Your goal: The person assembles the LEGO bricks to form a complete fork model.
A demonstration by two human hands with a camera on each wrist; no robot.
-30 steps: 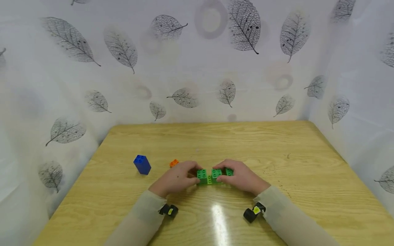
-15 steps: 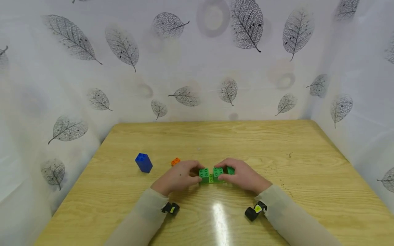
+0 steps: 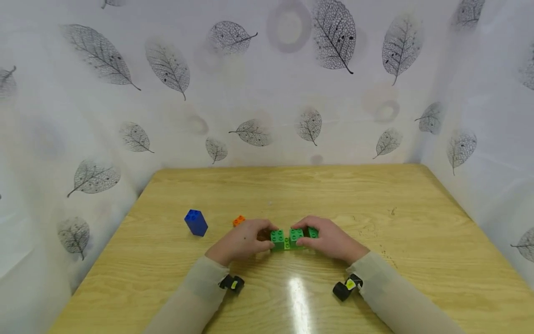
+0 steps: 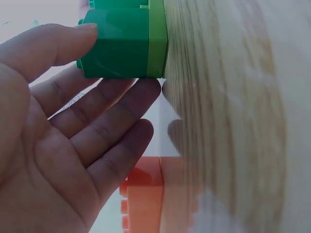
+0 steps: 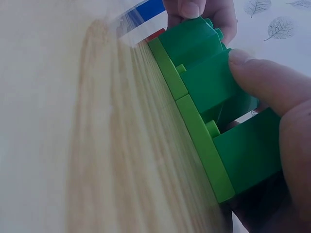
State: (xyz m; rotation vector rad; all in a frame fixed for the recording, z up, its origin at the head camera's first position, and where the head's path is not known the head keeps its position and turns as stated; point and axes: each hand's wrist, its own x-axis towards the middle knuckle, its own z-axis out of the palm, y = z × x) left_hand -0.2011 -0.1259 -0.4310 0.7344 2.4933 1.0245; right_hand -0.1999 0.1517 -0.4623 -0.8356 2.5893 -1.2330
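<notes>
Two light green flat bricks point(image 5: 205, 148) lie end to end on the table, with three darker green bricks standing on them. My left hand point(image 3: 245, 239) pinches the leftmost dark green brick point(image 4: 119, 43), thumb on the near face and fingertips at its far side. The middle dark green brick point(image 5: 209, 82) sits across the seam of the flat bricks; my right hand point(image 3: 331, 239) pinches it with the thumb in front. Partly covered by the right hand is the rightmost dark green brick point(image 5: 250, 150). Studs show on top of each.
An orange brick point(image 3: 238, 221) lies just beyond the left hand. Farther left stands a tall blue brick point(image 3: 196, 222). The wooden table point(image 3: 375, 195) meets a leaf-patterned curtain point(image 3: 267, 83) at the back and sides. Each wrist wears a small black camera point(image 3: 343, 290).
The head view shifts slightly. Both hands keep their hold on the green bricks, with no visible movement of the bricks on the table.
</notes>
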